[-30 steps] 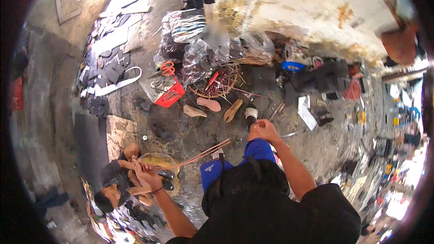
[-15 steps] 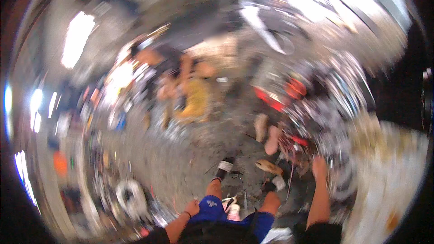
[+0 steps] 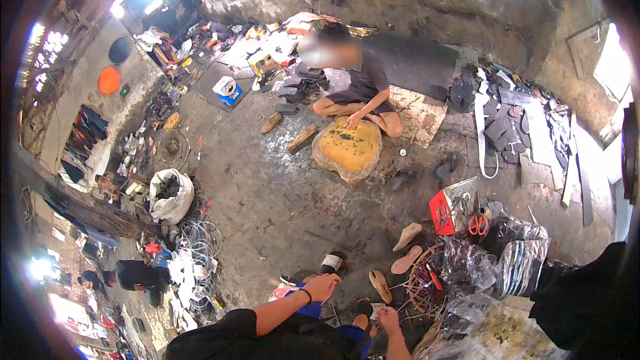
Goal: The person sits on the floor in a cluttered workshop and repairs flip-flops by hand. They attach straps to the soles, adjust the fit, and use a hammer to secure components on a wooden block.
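Observation:
My left hand (image 3: 325,286) rests on my knee in blue shorts (image 3: 308,308), fingers curled, with nothing visible in it; a black band circles its wrist. A pink sandal (image 3: 283,291) lies just left of it. My right hand (image 3: 387,320) hangs low by the floor beside a tan shoe sole (image 3: 381,285) and a dark sandal (image 3: 363,308); its fingers are bent, and whether it grips anything is unclear. A black and white shoe (image 3: 331,262) sits ahead of my knee.
A seated co-worker (image 3: 360,83) leans over a yellow wooden block (image 3: 347,150) at the far side. To my right are a red crate (image 3: 442,214), orange-handled scissors (image 3: 477,225), two tan lasts (image 3: 407,247), a wire basket (image 3: 425,281) and plastic bags (image 3: 481,261). A white sack (image 3: 171,190) stands on the left.
The view has swung round sharply: the co-worker, at lower left a second ago, is now at the top middle. My right hand has left my knee and dropped toward the floor.

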`<state>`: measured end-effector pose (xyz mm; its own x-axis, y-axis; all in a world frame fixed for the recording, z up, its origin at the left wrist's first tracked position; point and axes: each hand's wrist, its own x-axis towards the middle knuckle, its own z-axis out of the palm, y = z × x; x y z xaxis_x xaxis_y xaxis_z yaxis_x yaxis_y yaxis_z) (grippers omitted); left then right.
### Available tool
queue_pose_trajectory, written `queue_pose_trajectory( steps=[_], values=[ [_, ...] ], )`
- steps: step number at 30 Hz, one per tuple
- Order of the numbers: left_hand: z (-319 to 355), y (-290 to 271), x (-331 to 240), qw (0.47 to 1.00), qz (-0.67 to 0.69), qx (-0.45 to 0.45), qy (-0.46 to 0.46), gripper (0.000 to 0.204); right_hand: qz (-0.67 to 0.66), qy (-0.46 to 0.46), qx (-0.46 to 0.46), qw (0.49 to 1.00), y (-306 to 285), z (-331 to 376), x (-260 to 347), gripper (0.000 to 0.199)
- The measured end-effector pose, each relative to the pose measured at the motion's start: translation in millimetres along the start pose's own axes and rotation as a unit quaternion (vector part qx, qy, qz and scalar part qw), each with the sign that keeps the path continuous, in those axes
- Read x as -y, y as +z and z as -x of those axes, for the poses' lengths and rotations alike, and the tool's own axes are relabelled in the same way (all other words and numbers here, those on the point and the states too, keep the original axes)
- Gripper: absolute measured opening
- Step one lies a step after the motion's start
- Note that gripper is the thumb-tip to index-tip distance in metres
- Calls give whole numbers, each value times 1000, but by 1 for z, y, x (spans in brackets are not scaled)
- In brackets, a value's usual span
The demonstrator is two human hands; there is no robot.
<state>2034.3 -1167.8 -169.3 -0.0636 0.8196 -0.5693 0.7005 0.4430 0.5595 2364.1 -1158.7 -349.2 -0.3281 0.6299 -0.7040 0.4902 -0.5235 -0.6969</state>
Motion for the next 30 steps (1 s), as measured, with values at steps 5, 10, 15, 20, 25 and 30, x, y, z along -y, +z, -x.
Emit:
queue_pose_trajectory(
  steps=[5, 10, 15, 20, 25, 30],
  values=[
    [-32, -89, -27, 988, 97, -73, 99, 23, 68, -158, -56, 983, 13, -35, 78, 43],
    [-56, -211, -34, 869, 431, -214, 112, 25, 11, -247, 79, 966, 137, -20, 352, 36],
    [-46, -400, 81, 646, 664, -376, 1, 28, 200, -174, 117, 957, 234, -24, 556, 29],
    [12, -532, 270, 351, 776, -523, -28, 29, 307, -165, 293, 890, 283, -75, 665, 35],
    [44, -586, 389, 282, 724, -629, -20, 28, 347, -148, 360, 853, 342, -140, 766, 36],
    [37, -669, 493, 263, 694, -669, 41, 28, 387, -178, 366, 828, 412, -265, 832, 33]
  ],
)
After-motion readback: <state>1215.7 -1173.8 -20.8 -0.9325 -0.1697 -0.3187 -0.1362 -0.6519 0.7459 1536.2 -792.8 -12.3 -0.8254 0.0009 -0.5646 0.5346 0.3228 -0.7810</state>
